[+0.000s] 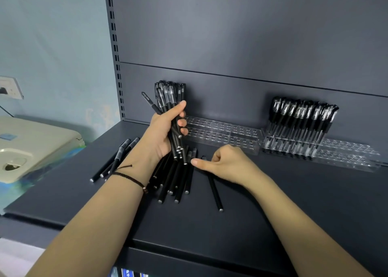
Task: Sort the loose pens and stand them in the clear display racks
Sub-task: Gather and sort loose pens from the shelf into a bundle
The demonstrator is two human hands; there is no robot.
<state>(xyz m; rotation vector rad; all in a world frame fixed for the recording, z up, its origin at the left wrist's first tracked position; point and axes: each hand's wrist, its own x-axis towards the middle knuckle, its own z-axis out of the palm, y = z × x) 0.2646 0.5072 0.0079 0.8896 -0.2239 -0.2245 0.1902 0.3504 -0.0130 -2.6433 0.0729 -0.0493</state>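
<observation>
My left hand (165,129) grips an upright bundle of black pens (170,100), caps up, above the dark shelf (273,213). Under it lies a loose pile of black pens (178,180). My right hand (224,163) rests on the shelf with fingers curled over the cap end of a single black pen (214,190); whether it grips the pen is unclear. Three more pens (115,161) lie to the left. A clear rack (220,134) stands at the back with nothing in it. The right clear rack (346,152) holds several pens (302,121) standing upright in its left part.
A beige machine (31,146) sits on the left, beside the shelf edge. The slotted upright (115,45) and grey back panel (252,35) close off the rear. The shelf's front edge runs across the bottom of the view.
</observation>
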